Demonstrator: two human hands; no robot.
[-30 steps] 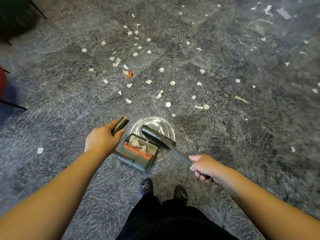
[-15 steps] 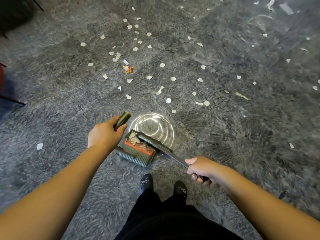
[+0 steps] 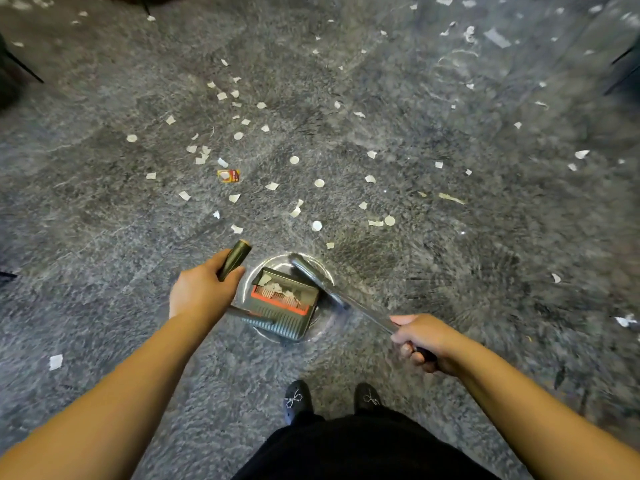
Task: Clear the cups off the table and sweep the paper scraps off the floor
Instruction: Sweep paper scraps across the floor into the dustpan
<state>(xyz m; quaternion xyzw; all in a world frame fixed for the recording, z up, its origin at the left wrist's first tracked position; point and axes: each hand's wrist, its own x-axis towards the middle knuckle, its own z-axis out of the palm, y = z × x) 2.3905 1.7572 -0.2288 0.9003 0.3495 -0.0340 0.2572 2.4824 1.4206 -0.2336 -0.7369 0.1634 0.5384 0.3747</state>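
Note:
My left hand (image 3: pixel 204 289) grips the dark handle (image 3: pixel 235 259) of a grey dustpan (image 3: pixel 284 306) with a red lip, which stands on the grey carpet over a round metal floor plate (image 3: pixel 258 271). Several white paper scraps (image 3: pixel 277 284) lie inside the pan. My right hand (image 3: pixel 420 337) grips the long handle of a broom (image 3: pixel 318 278), whose blurred head sits just right of the pan's mouth. Many more paper scraps (image 3: pixel 318 183) are strewn over the carpet ahead. No cups or table are in view.
A small red and yellow wrapper (image 3: pixel 228 175) lies among the scraps ahead left. Dark chair legs (image 3: pixel 24 69) stand at the far left and another dark leg (image 3: pixel 623 77) at the far right. My two black shoes (image 3: pixel 298 398) are just below the pan.
The broom head swept into the pan's mouth, then swung back out to the right of it. The view has tilted up, showing more floor ahead. Dustpan stays put.

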